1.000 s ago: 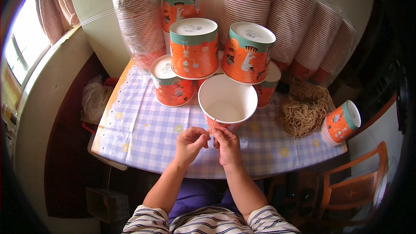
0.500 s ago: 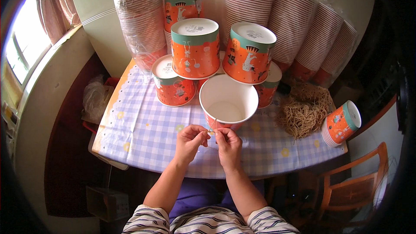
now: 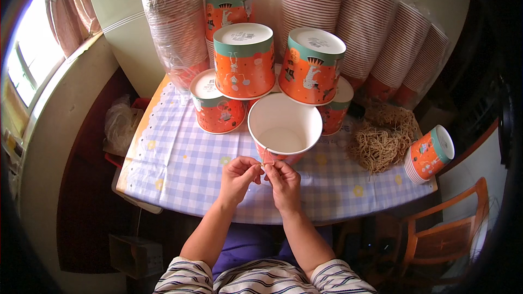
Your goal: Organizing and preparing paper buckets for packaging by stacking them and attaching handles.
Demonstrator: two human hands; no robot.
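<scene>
A white-lined orange paper bucket (image 3: 284, 128) stands upright with its mouth open, just beyond my hands. A thin tan string (image 3: 265, 155) runs from the near side of its rim down to my fingertips. My left hand (image 3: 238, 178) pinches the string between thumb and fingers. Close beside it, my right hand (image 3: 284, 183) also pinches the string, the fingertips of both hands almost meeting. The exact loop or knot between them is too small to make out.
Upturned orange and green buckets (image 3: 244, 68) are stacked behind. Tall bagged bucket stacks (image 3: 171, 27) line the wall. A tangled heap of tan strings (image 3: 381, 140) lies on the checked tablecloth (image 3: 185, 174) at right, near a tilted small bucket stack (image 3: 430, 154). A wooden chair (image 3: 444, 239) stands lower right.
My right hand has shifted slightly left, closer to my left fingertips. The string now bends in a small loop above the fingers. The open bucket has moved slightly left in view.
</scene>
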